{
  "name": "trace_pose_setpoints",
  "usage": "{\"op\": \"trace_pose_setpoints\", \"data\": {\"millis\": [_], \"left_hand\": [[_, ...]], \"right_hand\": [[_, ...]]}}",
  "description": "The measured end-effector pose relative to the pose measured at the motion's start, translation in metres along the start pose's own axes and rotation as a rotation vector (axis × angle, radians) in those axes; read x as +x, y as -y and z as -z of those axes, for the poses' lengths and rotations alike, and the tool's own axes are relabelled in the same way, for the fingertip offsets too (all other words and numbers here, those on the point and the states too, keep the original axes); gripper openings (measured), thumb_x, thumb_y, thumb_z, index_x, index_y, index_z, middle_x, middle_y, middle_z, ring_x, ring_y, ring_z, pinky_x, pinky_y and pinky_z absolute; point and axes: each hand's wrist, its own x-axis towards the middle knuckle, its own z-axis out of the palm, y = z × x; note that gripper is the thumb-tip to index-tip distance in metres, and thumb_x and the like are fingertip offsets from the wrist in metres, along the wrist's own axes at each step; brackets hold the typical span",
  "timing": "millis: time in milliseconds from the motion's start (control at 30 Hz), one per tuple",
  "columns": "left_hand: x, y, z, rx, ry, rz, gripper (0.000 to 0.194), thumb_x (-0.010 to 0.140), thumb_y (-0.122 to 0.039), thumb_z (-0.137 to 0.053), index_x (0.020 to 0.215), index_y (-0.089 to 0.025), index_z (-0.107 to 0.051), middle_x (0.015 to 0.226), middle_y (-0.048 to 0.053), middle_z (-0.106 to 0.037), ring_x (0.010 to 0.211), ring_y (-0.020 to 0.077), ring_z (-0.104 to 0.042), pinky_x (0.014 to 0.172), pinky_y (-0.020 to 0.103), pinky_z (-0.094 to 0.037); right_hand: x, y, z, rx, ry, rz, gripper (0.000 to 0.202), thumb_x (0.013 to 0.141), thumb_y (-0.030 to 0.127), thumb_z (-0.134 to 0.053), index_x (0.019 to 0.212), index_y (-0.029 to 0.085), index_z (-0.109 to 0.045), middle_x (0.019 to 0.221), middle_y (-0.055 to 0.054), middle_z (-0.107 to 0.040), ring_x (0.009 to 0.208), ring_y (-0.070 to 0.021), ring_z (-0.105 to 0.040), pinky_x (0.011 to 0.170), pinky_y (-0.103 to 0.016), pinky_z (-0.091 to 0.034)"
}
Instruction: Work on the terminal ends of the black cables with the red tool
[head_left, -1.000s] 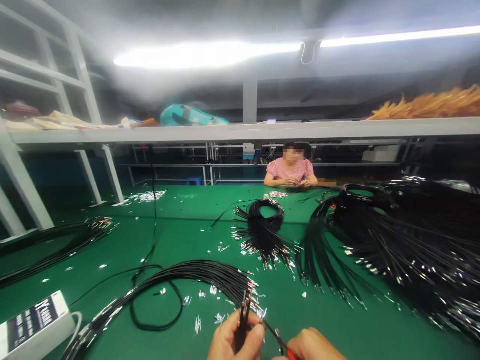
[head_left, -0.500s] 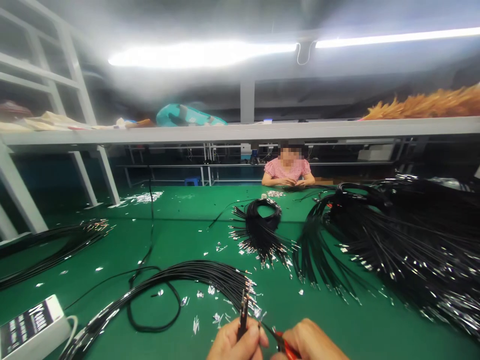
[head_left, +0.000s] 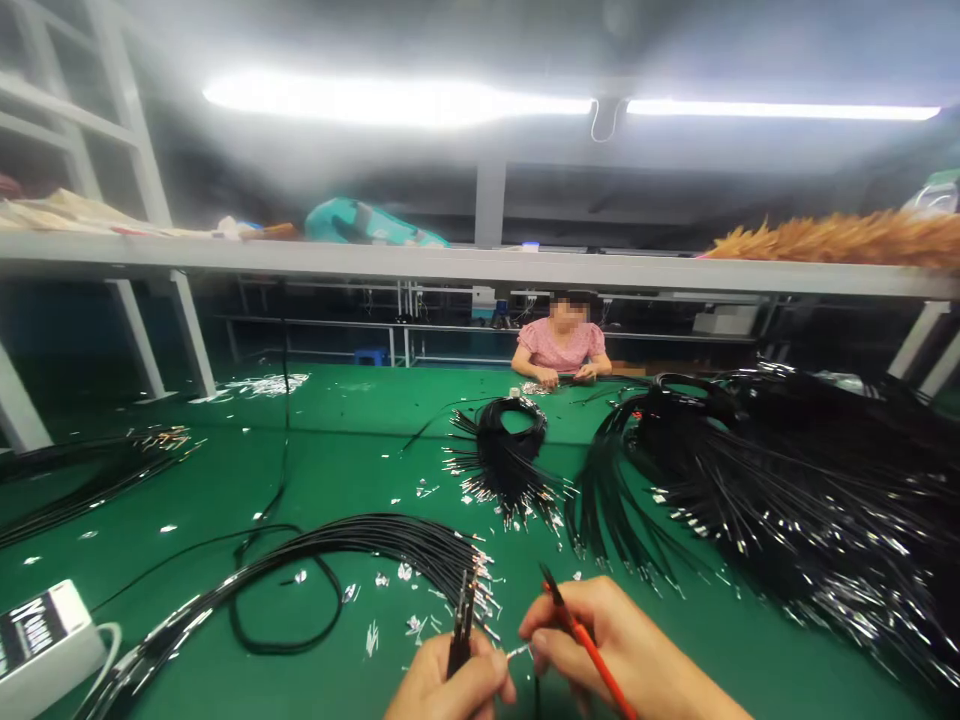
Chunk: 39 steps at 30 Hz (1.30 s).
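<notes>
My left hand (head_left: 450, 682) pinches a small bunch of black wires (head_left: 460, 620) upright, metal-tipped ends upward, at the bottom centre. My right hand (head_left: 615, 650) grips a red-handled cutting tool (head_left: 581, 635), whose dark tip points up and away beside the wires. A small silvery piece (head_left: 517, 652) sits between the two hands. Just beyond my left hand a long curved bundle of black wires (head_left: 337, 545) lies on the green table (head_left: 360, 450), its terminal ends beside my fingers.
A coiled wire bundle (head_left: 506, 455) lies mid-table and a big heap of black wires (head_left: 787, 480) fills the right. Metal scraps are scattered about. A white box (head_left: 41, 635) sits bottom left. Another person (head_left: 559, 345) works opposite, under a long shelf (head_left: 480, 265).
My right hand has risen into view and the red tool's tip has swung away from the wires, upward. The view has dipped and shifted slightly; my left hand still holds the wires.
</notes>
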Motion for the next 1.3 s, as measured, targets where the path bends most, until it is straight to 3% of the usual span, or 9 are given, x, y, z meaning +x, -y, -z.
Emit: {"op": "trace_pose_setpoints", "data": {"millis": [233,400,500,667,833,933,1133,1233,1300], "left_hand": [[-0.003,-0.001,-0.006,0.070,0.000,0.020,0.036,0.061,-0.050,-0.059,0.051,-0.016,-0.051,0.028,-0.011,-0.031,0.029,0.0047,-0.024,0.035,0.022,-0.012],[-0.007,-0.005,-0.011,0.118,-0.058,0.032,0.014,0.060,-0.019,-0.054,0.047,-0.017,-0.049,0.033,-0.010,-0.033,0.034,0.0056,-0.029,0.038,0.021,-0.017],[-0.008,-0.004,-0.013,0.133,-0.062,0.064,0.016,0.053,-0.011,-0.053,0.042,-0.018,-0.043,0.038,-0.009,-0.033,0.039,0.0056,-0.027,0.041,0.021,-0.018],[-0.015,-0.009,-0.009,0.136,0.082,0.043,0.014,0.057,-0.013,-0.056,0.045,-0.016,-0.049,0.044,-0.007,-0.037,0.044,0.0065,-0.030,0.044,0.021,-0.020],[-0.012,-0.002,0.000,-0.027,0.206,-0.049,0.026,0.062,-0.038,-0.065,0.064,-0.012,-0.062,0.049,-0.004,-0.045,0.046,0.0064,-0.035,0.046,0.021,-0.021],[-0.002,0.011,0.002,-0.033,0.085,-0.098,0.034,0.059,-0.046,-0.066,0.065,-0.013,-0.061,0.048,-0.003,-0.050,0.045,0.0076,-0.040,0.046,0.021,-0.026],[0.012,0.026,0.005,0.112,-0.353,-0.213,0.034,0.051,-0.046,-0.071,0.057,-0.014,-0.059,0.052,-0.002,-0.051,0.050,0.0104,-0.043,0.051,0.023,-0.031],[0.013,0.026,0.007,0.043,-0.347,-0.182,0.039,0.048,-0.048,-0.072,0.058,-0.013,-0.059,0.052,-0.001,-0.053,0.051,0.0109,-0.045,0.053,0.023,-0.032],[0.013,0.025,0.008,0.003,-0.295,-0.145,0.041,0.047,-0.050,-0.072,0.059,-0.013,-0.057,0.050,-0.002,-0.054,0.050,0.0094,-0.044,0.052,0.023,-0.031]], "right_hand": [[-0.001,0.023,-0.001,-0.347,0.085,0.135,0.015,0.063,0.005,-0.048,0.053,0.014,-0.057,0.048,0.007,-0.034,0.047,-0.0065,-0.030,0.040,-0.018,-0.022],[-0.003,0.036,-0.007,-0.441,0.152,0.089,0.024,0.061,0.005,-0.048,0.043,0.017,-0.038,0.046,0.007,-0.030,0.044,-0.0065,-0.027,0.036,-0.019,-0.017],[-0.004,0.046,-0.007,-0.451,0.238,0.051,0.030,0.059,0.002,-0.048,0.042,0.018,-0.028,0.046,0.007,-0.027,0.042,-0.0056,-0.024,0.035,-0.019,-0.014],[-0.008,0.044,-0.001,-0.261,0.311,0.010,0.030,0.059,0.003,-0.045,0.042,0.019,-0.026,0.047,0.007,-0.027,0.043,-0.0055,-0.023,0.036,-0.019,-0.015],[-0.004,0.005,-0.005,0.270,0.298,-0.166,0.015,0.067,0.017,-0.049,0.052,0.015,-0.050,0.044,0.007,-0.038,0.038,-0.0036,-0.023,0.035,-0.017,-0.018],[0.006,-0.026,-0.020,0.523,0.223,-0.260,0.020,0.068,0.026,-0.050,0.055,0.012,-0.056,0.043,0.003,-0.047,0.037,-0.0045,-0.039,0.037,-0.016,-0.025],[0.015,-0.057,-0.035,0.794,-0.111,-0.267,0.040,0.068,0.047,-0.054,0.045,0.014,-0.050,0.028,0.005,-0.039,0.027,-0.0033,-0.029,0.031,-0.017,-0.018],[0.015,-0.056,-0.028,0.725,-0.296,-0.330,0.040,0.068,0.052,-0.054,0.055,0.014,-0.054,0.031,0.004,-0.044,0.025,-0.0033,-0.027,0.028,-0.017,-0.012],[0.016,-0.051,-0.028,0.661,-0.298,-0.301,0.040,0.065,0.053,-0.058,0.059,0.013,-0.056,0.037,0.003,-0.050,0.026,-0.0030,-0.032,0.028,-0.016,-0.015]]}}
